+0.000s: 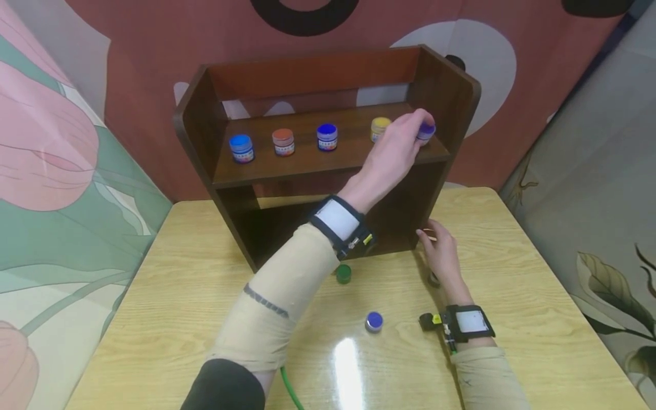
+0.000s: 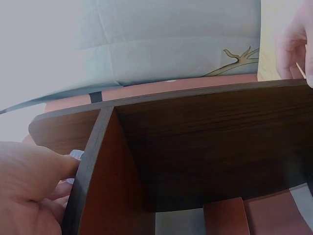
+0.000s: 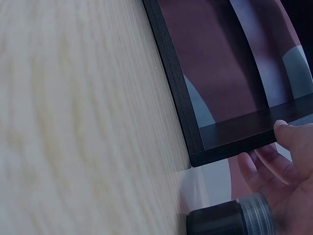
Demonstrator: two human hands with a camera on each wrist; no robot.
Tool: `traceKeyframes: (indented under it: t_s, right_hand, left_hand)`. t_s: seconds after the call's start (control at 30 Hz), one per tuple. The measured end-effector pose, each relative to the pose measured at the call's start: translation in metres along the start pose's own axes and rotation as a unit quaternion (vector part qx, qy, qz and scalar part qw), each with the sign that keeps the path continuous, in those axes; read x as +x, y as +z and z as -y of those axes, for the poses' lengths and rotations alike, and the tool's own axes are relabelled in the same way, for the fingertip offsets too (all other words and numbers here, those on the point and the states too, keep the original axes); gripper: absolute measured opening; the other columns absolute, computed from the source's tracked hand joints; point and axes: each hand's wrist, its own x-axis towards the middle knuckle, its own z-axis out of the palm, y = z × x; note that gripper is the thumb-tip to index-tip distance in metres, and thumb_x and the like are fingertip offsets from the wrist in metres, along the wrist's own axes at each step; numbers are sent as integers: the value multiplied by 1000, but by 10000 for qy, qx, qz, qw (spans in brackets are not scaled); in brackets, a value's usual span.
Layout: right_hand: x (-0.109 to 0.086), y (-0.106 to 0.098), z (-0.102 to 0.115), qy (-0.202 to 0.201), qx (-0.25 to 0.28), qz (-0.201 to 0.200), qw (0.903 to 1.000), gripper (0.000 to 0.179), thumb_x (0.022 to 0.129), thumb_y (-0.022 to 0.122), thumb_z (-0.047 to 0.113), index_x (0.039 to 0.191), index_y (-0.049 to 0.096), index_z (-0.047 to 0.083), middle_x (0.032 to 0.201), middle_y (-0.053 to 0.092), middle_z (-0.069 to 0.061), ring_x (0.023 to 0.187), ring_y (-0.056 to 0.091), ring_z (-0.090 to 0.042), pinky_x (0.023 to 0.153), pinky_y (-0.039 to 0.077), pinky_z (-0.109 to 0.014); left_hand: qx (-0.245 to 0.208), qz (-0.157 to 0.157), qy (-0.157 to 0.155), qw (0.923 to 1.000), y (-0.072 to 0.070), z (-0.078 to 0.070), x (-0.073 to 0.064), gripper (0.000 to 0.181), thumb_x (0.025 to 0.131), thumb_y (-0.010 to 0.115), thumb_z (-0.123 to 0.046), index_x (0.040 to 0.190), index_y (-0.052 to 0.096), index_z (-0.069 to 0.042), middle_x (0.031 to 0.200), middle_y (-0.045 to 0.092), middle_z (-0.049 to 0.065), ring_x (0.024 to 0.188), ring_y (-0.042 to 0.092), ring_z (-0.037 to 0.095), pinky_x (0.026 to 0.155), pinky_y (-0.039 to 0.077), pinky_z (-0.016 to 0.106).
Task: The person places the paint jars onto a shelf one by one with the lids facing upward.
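My left hand (image 1: 394, 151) reaches over the upper board of a dark brown wooden shelf (image 1: 328, 165). Its thumb and fingers pinch a purple-lidded paint jar (image 1: 426, 132) near the right side panel. In the left wrist view the jar (image 2: 76, 155) is mostly hidden behind the board. Low down at the right side panel, my right hand (image 1: 442, 250) grips the edge; in the right wrist view the thumb (image 3: 288, 134) lies over it, the fingers along the outside. Beside that hand stands a dark jar with a clear rim (image 3: 230, 215).
On the upper board stand jars with light blue (image 1: 241, 148), orange-red (image 1: 283, 142), dark blue (image 1: 327, 136) and yellow lids (image 1: 380, 128). A green-lidded jar (image 1: 344, 274) and a blue-purple one (image 1: 374, 322) are on the table (image 1: 205, 319). Patterned cloth (image 1: 56, 171) hangs around the table.
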Motion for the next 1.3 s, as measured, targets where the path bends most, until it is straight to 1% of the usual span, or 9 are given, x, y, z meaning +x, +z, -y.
traceKeyframes:
  t_s: [0.17,0.3,0.5,0.6,0.7,0.83,0.93,1.03,1.3]
  right_hand:
    - [0,0,-1,-69,16,-68,10000,32,102,56,13,130,59,-3,126,64,-26,110,67,-44,89,58,-54]
    - [1,1,-1,-102,12,-109,9999,32,101,57,13,129,59,-3,125,65,-25,109,68,-42,87,59,-52]
    - [1,1,-1,-89,6,-116,9999,32,101,58,14,129,59,-2,126,65,-25,109,68,-42,87,59,-52]
    - [1,1,0,-75,12,-106,9999,32,101,58,14,129,59,-2,126,65,-25,109,68,-42,87,59,-52]
    - [1,1,0,-49,14,-81,10000,32,101,57,13,130,59,-2,126,65,-25,110,67,-42,88,59,-52]
    - [0,0,2,-59,9,-36,10000,33,102,56,13,130,58,-3,127,63,-26,111,66,-44,89,58,-53]
    - [0,-1,4,-82,-20,-26,10000,33,102,55,12,131,57,-4,128,63,-27,111,65,-45,90,58,-54]
    - [0,-1,4,-85,-26,-38,10000,33,102,55,13,130,58,-4,127,63,-27,111,66,-45,90,58,-54]
    - [-1,-1,2,-48,29,-35,10000,33,102,57,13,130,58,-3,127,63,-26,111,66,-44,89,59,-52]
  left_hand:
    - [274,51,55,9996,2,-3,5,37,101,55,-14,137,48,-13,139,59,4,128,57,14,107,48,19]
    - [370,54,65,9993,3,-4,8,37,101,55,-15,137,47,-14,138,59,4,125,58,14,102,51,20]
    - [404,43,-92,9991,5,-5,11,38,101,55,-17,138,46,-15,141,58,4,124,60,14,98,54,19]
    - [430,34,-208,9989,7,-6,13,40,101,56,-17,139,45,-16,141,58,4,120,62,14,93,55,18]
    - [451,54,-298,9985,8,-7,15,40,100,58,-17,138,45,-16,139,60,3,118,64,13,93,55,17]
    - [629,91,-319,9975,8,-9,19,35,100,57,-14,134,47,-14,133,64,3,116,65,12,93,56,19]
    - [762,95,-313,9966,8,-10,21,33,101,57,-13,132,47,-14,130,65,3,112,66,13,90,57,20]
    - [776,113,-333,9964,9,-10,22,34,100,58,-14,133,47,-14,130,65,3,111,66,12,89,57,20]
    - [716,79,-343,9968,11,-9,22,34,101,56,-16,133,46,-15,130,65,3,110,66,13,88,57,20]
